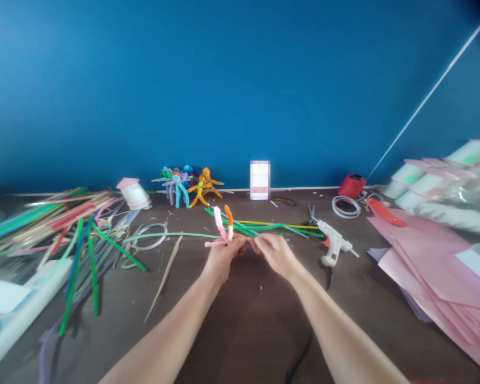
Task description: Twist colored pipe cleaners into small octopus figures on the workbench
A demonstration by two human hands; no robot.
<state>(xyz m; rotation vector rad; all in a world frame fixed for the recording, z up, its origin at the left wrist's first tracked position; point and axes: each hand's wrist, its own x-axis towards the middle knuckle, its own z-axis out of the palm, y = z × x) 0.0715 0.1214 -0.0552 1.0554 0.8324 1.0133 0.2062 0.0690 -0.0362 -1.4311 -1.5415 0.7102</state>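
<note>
One pink-and-orange fuzzy-stem piece (223, 231) at centre, over the middle of the table (248, 330). Left hand (223, 255) has it in a narrow pinch near its base, so two ends poke up clear of the fingers; likely held low to steady it. Right hand (274, 250) meets it from the other side, grip also narrow, apparently on a thin reddish end. Fingers cover that bit and it's soft, so can't swear to it. Two-sided pinch would suit bending or twisting.

Just behind the hands: loose green stems (272, 227), presumably there for short reach. Glue gun (335, 242) lies on its side to the right, tip angled away from the wrists, probably for safety.

Further back: orange figures (205, 186) and blue-purple figures (177, 189) bunched at the wall, likely parked out of the way. Left: stem pile (80, 213), fanned out. Right: red thread spool (351, 186), pink sheets (428, 256) stacked loosely.
</note>
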